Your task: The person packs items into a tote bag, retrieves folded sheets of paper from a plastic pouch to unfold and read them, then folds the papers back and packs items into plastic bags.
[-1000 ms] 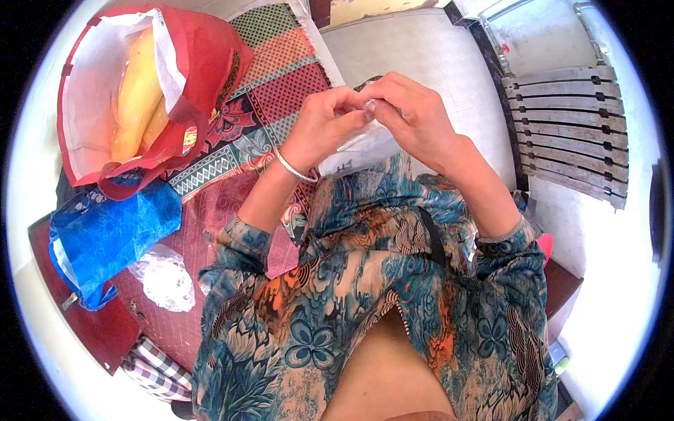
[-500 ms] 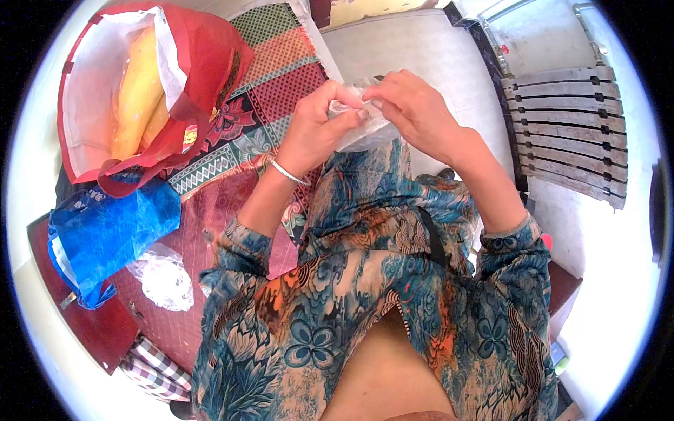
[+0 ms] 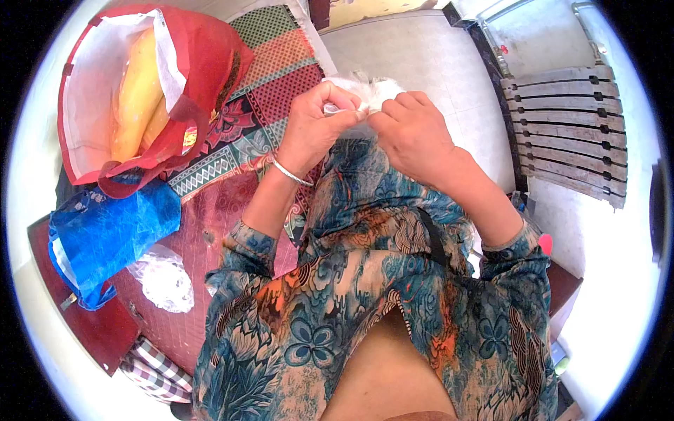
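A thin, see-through white plastic bag (image 3: 382, 85) hangs between my two hands, above my lap. My left hand (image 3: 316, 123), with a silver bangle at the wrist, pinches the bag between thumb and forefinger. Close beside it, my right hand (image 3: 414, 133) is closed on the bag with its fingers curled in. The fingertips of both hands nearly meet. What the bag holds, if anything, I cannot make out.
Left, a red bag (image 3: 217, 52) holds something yellow (image 3: 140, 84). Nearer lie a blue bag (image 3: 116, 224) and a crumpled clear plastic bag (image 3: 165, 281) on a reddish surface. A patterned cloth (image 3: 274, 49) lies behind. Right, a slatted wooden rack (image 3: 569, 126) stands by the wall.
My right hand has turned, knuckles now upward, and dropped slightly with its fingers curled in. The plastic bag has shifted and bunched up beyond my hands. My left hand has barely moved.
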{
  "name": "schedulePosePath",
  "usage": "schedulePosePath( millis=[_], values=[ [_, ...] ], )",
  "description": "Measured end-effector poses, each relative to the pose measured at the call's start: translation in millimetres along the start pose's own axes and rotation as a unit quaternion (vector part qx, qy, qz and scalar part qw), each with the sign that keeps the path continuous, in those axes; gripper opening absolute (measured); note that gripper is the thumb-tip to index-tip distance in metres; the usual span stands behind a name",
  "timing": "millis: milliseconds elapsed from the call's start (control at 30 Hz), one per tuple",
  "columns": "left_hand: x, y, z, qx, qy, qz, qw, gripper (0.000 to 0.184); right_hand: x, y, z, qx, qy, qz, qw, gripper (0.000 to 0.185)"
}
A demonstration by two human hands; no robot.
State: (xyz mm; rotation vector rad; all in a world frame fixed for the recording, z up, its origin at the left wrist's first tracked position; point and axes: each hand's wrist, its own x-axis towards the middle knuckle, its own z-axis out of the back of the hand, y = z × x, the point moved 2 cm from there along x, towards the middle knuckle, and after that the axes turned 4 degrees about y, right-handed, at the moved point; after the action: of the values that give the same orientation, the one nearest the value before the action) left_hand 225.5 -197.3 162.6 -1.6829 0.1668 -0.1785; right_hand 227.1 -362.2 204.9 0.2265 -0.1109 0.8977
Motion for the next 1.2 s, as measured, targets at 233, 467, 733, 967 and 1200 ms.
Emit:
schedulePosePath(
  millis=[233,467,733,967,1200],
  values=[
    [-1,2,3,0.156,-0.018,-0.094,0.983,0.011,5,2,3,0.09,-0.015,-0.026,0.995,0.015],
    [-5,-15,-8,0.287,0.018,-0.243,0.926,0.016,17,-17,-8,0.483,0.021,-0.186,0.856,0.023],
    [-10,-8,-8,0.393,-0.057,-0.324,0.859,0.018,8,-10,-9,0.555,0.069,-0.257,0.788,0.021],
    [-25,11,-6,0.376,-0.051,-0.301,0.875,0.016,7,-9,-19,0.52,0.125,-0.277,0.798,0.019],
    [-28,16,2,0.391,-0.073,-0.272,0.876,0.014,18,-6,-28,0.308,0.148,-0.207,0.917,0.014]
  ],
)
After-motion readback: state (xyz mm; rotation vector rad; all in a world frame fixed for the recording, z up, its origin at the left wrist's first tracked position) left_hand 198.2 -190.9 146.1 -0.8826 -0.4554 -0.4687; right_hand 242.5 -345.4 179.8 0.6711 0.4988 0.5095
